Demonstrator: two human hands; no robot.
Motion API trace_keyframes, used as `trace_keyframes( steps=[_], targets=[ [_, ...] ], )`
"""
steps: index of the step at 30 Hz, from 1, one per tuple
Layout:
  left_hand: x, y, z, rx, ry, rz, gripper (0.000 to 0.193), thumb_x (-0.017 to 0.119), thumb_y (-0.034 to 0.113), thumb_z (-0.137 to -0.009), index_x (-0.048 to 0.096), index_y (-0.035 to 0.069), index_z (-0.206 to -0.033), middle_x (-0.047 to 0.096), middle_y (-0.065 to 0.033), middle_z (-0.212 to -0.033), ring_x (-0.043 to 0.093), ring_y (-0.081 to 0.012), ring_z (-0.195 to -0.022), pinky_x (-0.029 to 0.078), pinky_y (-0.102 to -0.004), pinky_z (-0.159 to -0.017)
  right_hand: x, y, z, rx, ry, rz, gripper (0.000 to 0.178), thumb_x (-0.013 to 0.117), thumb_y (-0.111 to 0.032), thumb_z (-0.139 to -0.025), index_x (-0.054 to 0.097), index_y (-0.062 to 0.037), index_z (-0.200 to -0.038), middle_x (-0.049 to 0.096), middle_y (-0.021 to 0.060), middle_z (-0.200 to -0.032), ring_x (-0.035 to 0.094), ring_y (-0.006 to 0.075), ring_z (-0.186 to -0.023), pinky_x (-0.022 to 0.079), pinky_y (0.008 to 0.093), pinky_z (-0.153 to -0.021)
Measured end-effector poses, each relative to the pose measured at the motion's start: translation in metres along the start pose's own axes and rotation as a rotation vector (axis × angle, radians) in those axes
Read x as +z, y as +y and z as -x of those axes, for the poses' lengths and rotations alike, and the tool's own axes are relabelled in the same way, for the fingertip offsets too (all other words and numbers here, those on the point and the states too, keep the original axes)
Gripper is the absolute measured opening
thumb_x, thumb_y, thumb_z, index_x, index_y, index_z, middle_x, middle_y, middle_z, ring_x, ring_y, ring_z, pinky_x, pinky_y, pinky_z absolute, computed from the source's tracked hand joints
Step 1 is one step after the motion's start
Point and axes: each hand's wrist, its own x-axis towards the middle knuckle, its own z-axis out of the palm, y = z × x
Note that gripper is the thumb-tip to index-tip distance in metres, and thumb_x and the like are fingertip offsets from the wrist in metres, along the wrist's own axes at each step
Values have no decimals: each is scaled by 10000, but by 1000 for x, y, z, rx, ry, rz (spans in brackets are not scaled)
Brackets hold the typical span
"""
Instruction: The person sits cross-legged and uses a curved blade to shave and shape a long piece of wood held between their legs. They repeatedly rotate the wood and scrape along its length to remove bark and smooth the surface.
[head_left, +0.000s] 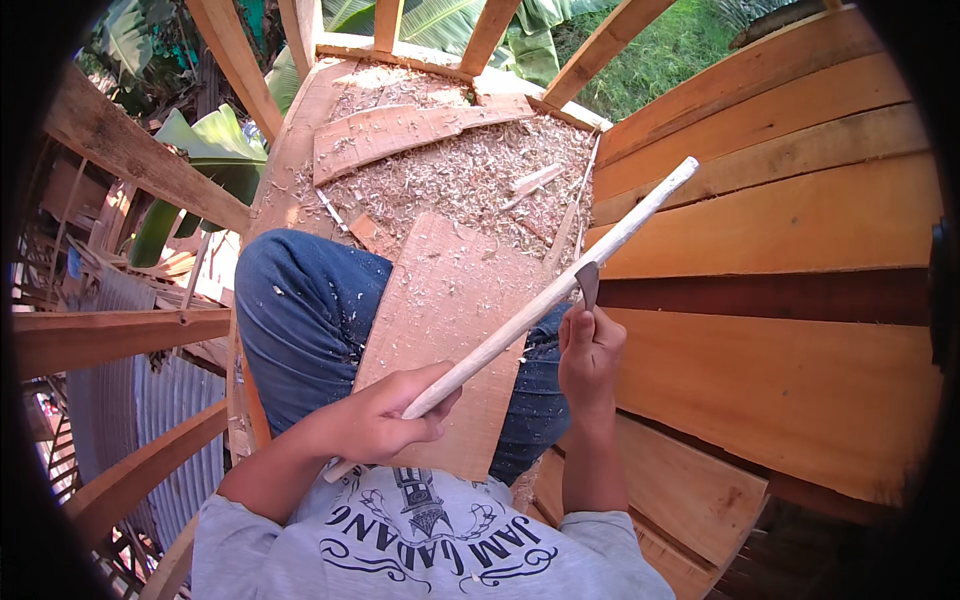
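My left hand [385, 418] is closed round the lower part of a long, pale wooden stick [520, 318]. The stick slants up to the right, across a flat wooden board [445, 300] that lies on my lap. In my right hand [592, 365], held upright in a fist, is a knife with a short, dark, curved blade [588, 284]. Its handle is hidden inside the fingers. The blade meets or overlaps the stick a little past its middle; I cannot tell how firmly it touches. Small wood shavings dot the board and my jeans [300, 300].
Curled shavings [430, 185] cover the wooden floor ahead, around a loose rough plank [400, 135]. A plank wall [770, 215] rises close on my right. Wooden railing bars [150, 150] stand at the left and front, with plants and corrugated metal sheets [180, 420] beyond.
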Motion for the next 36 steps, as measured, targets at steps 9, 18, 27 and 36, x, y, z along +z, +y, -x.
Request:
trace_keyframes(
  steps=[9, 18, 27, 36],
  targets=[
    [1, -6, -10, -11, 6, 65, 182, 516, 6, -749, 443, 28, -915, 390, 0, -782, 394, -100, -718, 368, -257, -659, -11, 2, -2, -194, -62, 281, 374, 659, -386, -829, 604, -28, -734, 528, 96, -559, 551, 235, -477, 418, 314, -457],
    [1, -7, -12, -53, 43, -74, 208, 509, 7, -747, 449, 17, -946, 431, -27, -743, 431, -113, -692, 380, -270, -636, -7, 14, -11, -44, -11, 190, 349, 670, -377, -823, 592, -50, -728, 490, 68, -539, 552, 226, -473, 420, 317, -449],
    [4, 1, -13, -258, 64, -145, 235, 533, 27, -728, 457, 16, -950, 442, -35, -791, 450, -115, -746, 390, -274, -665, 4, -4, 25, -423, -378, 337, 324, 603, -316, -885, 618, -8, -784, 553, 94, -576, 553, 228, -475, 419, 305, -454],
    [13, 13, -17, -216, 89, -292, 193, 532, 29, -734, 449, 19, -908, 458, -31, -739, 458, -123, -654, 397, -278, -591, 9, 0, 30, -497, -353, 319, 422, 669, -443, -797, 570, -43, -705, 509, 94, -544, 541, 254, -459, 411, 329, -433]
  ],
)
